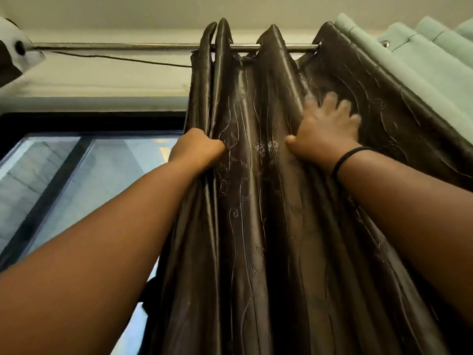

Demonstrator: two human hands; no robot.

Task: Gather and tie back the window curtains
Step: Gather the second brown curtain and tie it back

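Observation:
A dark brown satin curtain point(256, 201) with thin embroidered lines hangs in folds from a metal rod point(115, 46) above the window. My left hand point(197, 149) is closed in a fist around the curtain's left edge, high up. My right hand point(325, 126) lies flat with fingers spread on the curtain's front, a little higher and to the right, pressing the folds. It is slightly blurred. A black band circles my right wrist.
A pale green curtain point(419, 55) hangs on the same rod at the right, behind the brown one. The bare window point(76, 175) with its dark frame shows at the left. A thin dark cord point(115, 58) runs under the rod. A white and black object point(12, 52) sits at the rod's left end.

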